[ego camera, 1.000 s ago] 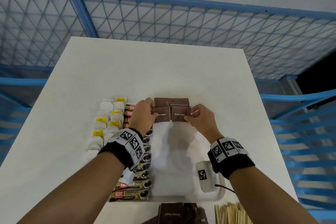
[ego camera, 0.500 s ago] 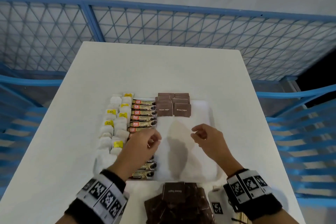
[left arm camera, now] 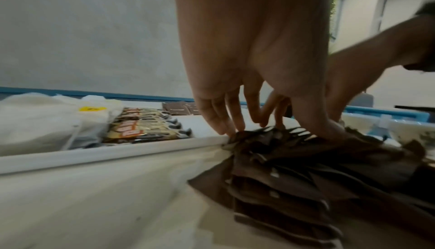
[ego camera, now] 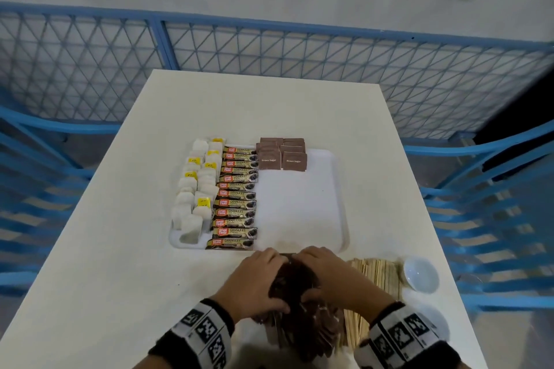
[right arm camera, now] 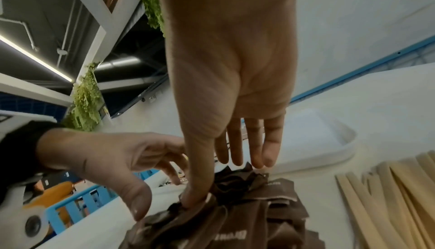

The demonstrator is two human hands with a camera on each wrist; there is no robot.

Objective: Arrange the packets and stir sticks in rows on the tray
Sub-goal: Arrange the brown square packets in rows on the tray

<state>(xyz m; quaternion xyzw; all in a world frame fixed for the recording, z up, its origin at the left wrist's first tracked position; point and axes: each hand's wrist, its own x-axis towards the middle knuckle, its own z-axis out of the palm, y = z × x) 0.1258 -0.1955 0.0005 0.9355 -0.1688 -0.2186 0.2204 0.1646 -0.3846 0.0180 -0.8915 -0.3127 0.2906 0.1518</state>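
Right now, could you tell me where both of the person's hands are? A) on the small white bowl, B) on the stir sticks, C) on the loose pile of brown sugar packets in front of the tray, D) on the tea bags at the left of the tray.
C: the left hand and right hand both reach into the pile of brown sugar packets on the table, just short of the tray.

Head view: dim, even indoor light, soft shadows under both hands on the pale worktop; wide-angle bowing of the blue fence toward the edges. Wrist views: darker, grainy, motion-blurred around the fingers; a ceiling strip light glares in the right wrist view.
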